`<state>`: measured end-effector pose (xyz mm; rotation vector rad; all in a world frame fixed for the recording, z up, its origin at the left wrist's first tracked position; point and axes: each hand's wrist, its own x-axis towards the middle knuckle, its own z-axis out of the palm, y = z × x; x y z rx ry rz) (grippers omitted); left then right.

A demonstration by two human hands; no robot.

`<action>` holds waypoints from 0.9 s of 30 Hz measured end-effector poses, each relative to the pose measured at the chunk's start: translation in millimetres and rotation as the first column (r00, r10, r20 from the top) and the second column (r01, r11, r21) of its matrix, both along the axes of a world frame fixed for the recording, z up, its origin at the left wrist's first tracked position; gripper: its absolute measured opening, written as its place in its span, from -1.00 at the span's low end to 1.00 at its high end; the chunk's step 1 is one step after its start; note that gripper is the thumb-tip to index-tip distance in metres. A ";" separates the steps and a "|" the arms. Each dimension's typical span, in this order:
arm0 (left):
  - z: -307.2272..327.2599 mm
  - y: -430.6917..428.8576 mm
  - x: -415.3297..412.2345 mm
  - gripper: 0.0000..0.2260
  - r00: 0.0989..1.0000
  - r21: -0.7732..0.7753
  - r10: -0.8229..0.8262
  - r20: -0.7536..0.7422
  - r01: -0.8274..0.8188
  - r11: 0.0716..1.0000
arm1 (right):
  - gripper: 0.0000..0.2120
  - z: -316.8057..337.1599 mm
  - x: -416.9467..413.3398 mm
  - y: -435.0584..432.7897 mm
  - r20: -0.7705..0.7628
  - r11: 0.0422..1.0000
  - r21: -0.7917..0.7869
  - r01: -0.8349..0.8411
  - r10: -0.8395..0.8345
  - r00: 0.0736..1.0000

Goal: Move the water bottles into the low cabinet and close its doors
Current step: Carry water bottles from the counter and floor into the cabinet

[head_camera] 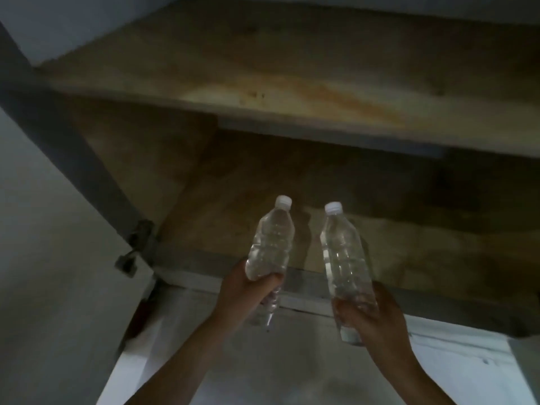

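Mid-loading: left hand [248, 290] and right hand [377, 314] curl fingers [270, 280] round bottles [271, 238] [342, 258] (one each); next, stand them beyond the fingertips in the cabinet [409, 244].

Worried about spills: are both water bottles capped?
Both shut: a white cap tops the left bottle, another the right bottle. Tightness: cannot tell.

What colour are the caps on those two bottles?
Both caps are white, on the left bottle and the right bottle; seen in the head view.

Your left hand [248, 290] grips one clear bottle [270, 244], your right hand [371, 314] another bottle [343, 258], both caps pointing into the open wooden cabinet [292, 185].
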<state>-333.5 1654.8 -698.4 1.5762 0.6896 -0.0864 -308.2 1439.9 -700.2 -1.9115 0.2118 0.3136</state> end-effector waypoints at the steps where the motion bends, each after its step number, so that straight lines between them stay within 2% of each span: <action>1: -10.0 -0.5 6.8 -0.92 0.999 0.037 -0.017 0.036 0.016 0.999 | -0.74 -10.4 6.3 3.6 0.029 1.000 -0.002 0.012 -0.012 0.999; 4: -32.6 -6.1 26.2 -0.93 0.993 0.083 -0.012 0.118 0.002 0.997 | -0.76 -27.0 18.9 5.5 0.118 0.999 -0.043 0.029 -0.024 0.993; 9: -46.3 -17.3 48.1 -0.91 0.997 0.124 -0.007 0.082 -0.003 0.992 | -0.78 -28.9 35.4 13.5 0.181 0.981 -0.172 0.088 -0.056 0.982; 12: -47.8 -22.5 57.0 -0.89 0.996 0.180 -0.022 0.090 0.006 0.984 | -0.76 -38.1 45.5 18.9 0.180 0.951 -0.288 0.110 -0.059 0.982; 15: -47.2 -27.6 64.8 -0.88 0.994 0.234 -0.019 0.111 -0.007 0.972 | -0.73 -51.2 54.3 23.4 0.170 0.936 -0.333 0.117 -0.063 0.983; 18: -50.4 -31.6 73.1 -0.86 0.994 0.253 -0.047 0.095 0.021 0.967 | -0.70 -60.0 61.9 24.9 0.168 0.898 -0.430 0.089 -0.017 0.986; 21: -55.3 -33.0 77.7 -0.89 0.994 0.237 -0.058 0.092 0.035 0.971 | -0.73 -55.0 60.7 24.1 0.189 0.867 -0.498 0.006 0.102 0.977; 22: -54.9 -32.6 75.9 -0.89 0.991 0.229 -0.061 0.120 0.032 0.973 | -0.82 -50.4 56.3 22.2 0.196 0.889 -0.457 -0.012 0.114 0.974; 23: -55.4 -31.1 71.8 -0.80 0.983 0.204 -0.070 0.167 0.035 0.978 | -0.90 -46.3 50.0 20.3 0.209 0.931 -0.364 -0.029 0.112 0.971; 25: -62.3 -24.9 59.7 -0.61 0.958 0.123 -0.104 0.268 0.073 0.990 | -0.83 -43.8 36.2 14.3 0.248 0.985 -0.160 -0.068 0.106 0.963; 27: -67.3 -19.7 46.2 -0.61 0.926 0.073 -0.144 0.348 0.126 0.989 | -0.75 -49.5 30.3 10.8 0.291 0.995 -0.052 -0.082 0.093 0.952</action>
